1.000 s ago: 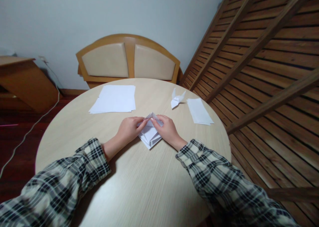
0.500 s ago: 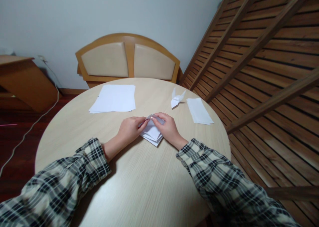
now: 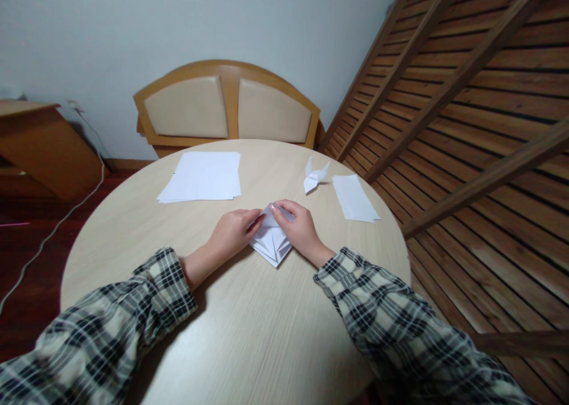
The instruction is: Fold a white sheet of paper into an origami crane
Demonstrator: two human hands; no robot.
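Note:
Between my hands, on the middle of the round table, is a folded sheet of white paper [image 3: 272, 244]. Its layered point faces me, and creases run down to that tip. My left hand [image 3: 233, 232] pinches its upper left edge between thumb and fingers. With thumb and fingers closed, my right hand [image 3: 299, 227] grips the upper right edge, the thumb lying across the top fold. The paper's far corner is partly hidden behind the fingers. Just beyond my right hand stands a folded white paper crane [image 3: 313, 178].
A stack of white paper sheets [image 3: 202, 177] lies at the table's [image 3: 231, 334] far left. Narrower paper strips [image 3: 354, 198] lie near the right edge. Beyond the table is a padded headboard [image 3: 186, 105]; wooden slats [image 3: 466, 126] rise at right. A cable [image 3: 57, 227] runs across the floor.
The folded paper's near point has shifted slightly toward me and left, and its front layers now show a symmetric, creased shape. My right thumb has moved a little; both hands keep hold.

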